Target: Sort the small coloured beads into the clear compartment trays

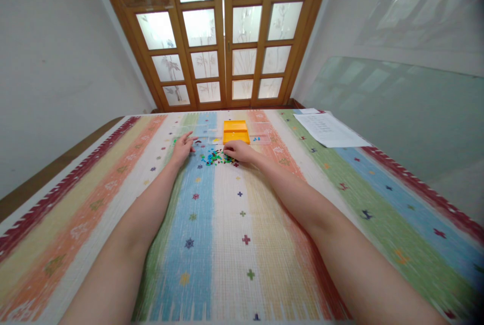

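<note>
A loose pile of small coloured pieces (212, 158), mostly blue and green with some dark and yellow ones, lies on the tablecloth. At its right edge my right hand (240, 150) has its fingertips pinched together; whatever is between them is too small to make out. My left hand (183, 148) rests left of the pile, fingers stretched out and apart, with no object seen in it. Just behind the right hand stands an open yellow box (236, 125). Flat see-through trays (264, 130) lie on either side of it, with a few blue pieces (256, 139) in the right one.
A striped, patterned tablecloth (230, 244) covers the table. White printed sheets (328, 129) lie at the back right. Beyond the table's far edge are wooden doors with glass panes (206, 27), with pale walls to both sides.
</note>
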